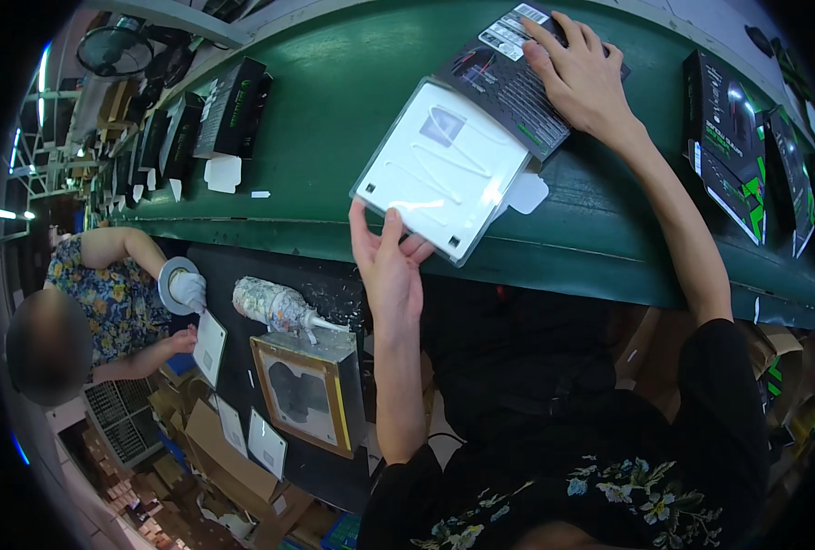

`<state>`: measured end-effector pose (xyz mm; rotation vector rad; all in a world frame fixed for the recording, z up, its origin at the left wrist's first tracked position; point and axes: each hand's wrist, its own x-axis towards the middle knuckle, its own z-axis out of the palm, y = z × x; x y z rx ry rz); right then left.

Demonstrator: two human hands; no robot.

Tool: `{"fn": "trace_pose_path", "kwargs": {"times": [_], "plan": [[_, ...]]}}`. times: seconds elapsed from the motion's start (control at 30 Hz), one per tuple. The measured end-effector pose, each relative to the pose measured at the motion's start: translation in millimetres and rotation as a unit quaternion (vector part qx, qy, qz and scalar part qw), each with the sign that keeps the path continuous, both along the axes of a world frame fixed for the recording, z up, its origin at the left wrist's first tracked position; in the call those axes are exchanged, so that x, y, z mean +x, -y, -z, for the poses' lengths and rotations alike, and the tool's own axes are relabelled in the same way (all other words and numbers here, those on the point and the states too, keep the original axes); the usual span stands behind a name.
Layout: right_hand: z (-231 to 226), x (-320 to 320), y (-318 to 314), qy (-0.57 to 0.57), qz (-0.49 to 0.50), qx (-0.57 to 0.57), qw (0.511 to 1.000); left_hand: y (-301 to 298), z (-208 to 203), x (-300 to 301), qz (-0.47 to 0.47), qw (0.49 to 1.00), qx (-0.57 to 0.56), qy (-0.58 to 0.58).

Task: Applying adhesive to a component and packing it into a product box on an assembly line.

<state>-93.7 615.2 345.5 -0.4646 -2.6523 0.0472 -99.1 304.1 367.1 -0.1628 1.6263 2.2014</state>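
My left hand grips the near lower corner of a glossy white panel in a clear plastic tray, thumb on top. The panel lies tilted, with curved raised lines and a small grey square on it. Its upper right side meets the end of a black printed box; how far it reaches inside is hidden. A white flap sticks out beside that end. My right hand holds the box from above, fingers bent over its far right part.
The green belt runs across in front of me. Black boxes stand at the left, others at the right. Left of me, a co-worker handles a white panel by a dark table with a smeared bottle and a framed screen.
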Motion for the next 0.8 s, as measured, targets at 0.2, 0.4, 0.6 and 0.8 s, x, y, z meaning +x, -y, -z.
{"fn": "trace_pose_path", "kwargs": {"times": [0.2,0.4,0.6,0.8], "plan": [[6.9,-1.1,-17.0,-0.002,0.043,-0.003,0.999,-10.6,-3.2,-11.0,0.054,0.998,0.031,-0.020],[-19.0,-0.7,-1.6,-0.024,0.021,-0.075,0.997,-3.2,-0.2,-20.7,0.095,0.995,0.017,-0.029],[8.8,-3.8,-25.2,-0.034,0.051,-0.022,0.998,-49.0,-0.5,-22.2,0.126,0.991,0.039,-0.009],[4.4,3.9,-22.9,-0.051,0.036,-0.059,0.996,-145.5,15.0,-36.1,0.172,0.976,0.113,0.071]]}}
